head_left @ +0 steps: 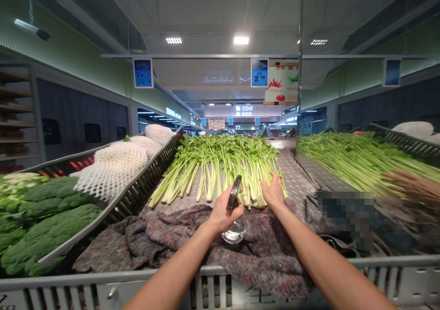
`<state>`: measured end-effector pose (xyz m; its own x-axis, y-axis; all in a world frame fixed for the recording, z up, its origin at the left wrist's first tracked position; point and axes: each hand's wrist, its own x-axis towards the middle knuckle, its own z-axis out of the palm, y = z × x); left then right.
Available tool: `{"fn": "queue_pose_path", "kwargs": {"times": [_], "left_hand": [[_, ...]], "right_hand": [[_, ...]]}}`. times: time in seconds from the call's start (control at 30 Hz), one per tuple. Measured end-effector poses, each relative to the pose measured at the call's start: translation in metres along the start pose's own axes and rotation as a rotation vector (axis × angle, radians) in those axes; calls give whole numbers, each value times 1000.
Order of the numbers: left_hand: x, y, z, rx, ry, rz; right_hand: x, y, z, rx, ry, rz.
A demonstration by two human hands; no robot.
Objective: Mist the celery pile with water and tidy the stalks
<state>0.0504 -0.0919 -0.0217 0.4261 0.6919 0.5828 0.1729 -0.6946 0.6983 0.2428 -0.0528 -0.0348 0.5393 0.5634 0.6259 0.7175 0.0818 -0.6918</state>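
Observation:
My left hand (225,211) is wrapped around a clear spray bottle (233,234) with a black spray head (234,193), held above a crumpled grey-brown felt blanket (185,223). A row of celery (209,172) lies beyond it, pale stalk ends toward me and leaves at the back. At the right end of that row, my right hand (273,193) is against or just over the stalks, fingers stretched out; whether it touches them is unclear.
Broccoli (51,213) and white foam-netted produce (113,163) sit on the left behind a black slatted divider (144,177). A mirror panel (360,163) on the right reflects the celery and a hand. A grey slatted rail (165,278) runs along the front. Price signs (259,73) hang overhead.

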Motion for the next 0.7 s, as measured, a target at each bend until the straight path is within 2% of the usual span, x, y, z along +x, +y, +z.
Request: {"fn": "queue_pose_path", "kwargs": {"times": [0.17, 0.4, 0.57, 0.7], "left_hand": [[0, 3, -3, -26, 22, -5], [-1, -1, 0, -6, -20, -1], [-3, -2, -1, -38, 23, 9], [-3, -1, 1, -47, 0, 27]], "right_hand": [[0, 0, -2, -4, -26, 48], [-2, -1, 0, 10, -18, 22], [1, 2, -3, 39, 24, 38], [7, 7, -6, 55, 86, 86]]}}
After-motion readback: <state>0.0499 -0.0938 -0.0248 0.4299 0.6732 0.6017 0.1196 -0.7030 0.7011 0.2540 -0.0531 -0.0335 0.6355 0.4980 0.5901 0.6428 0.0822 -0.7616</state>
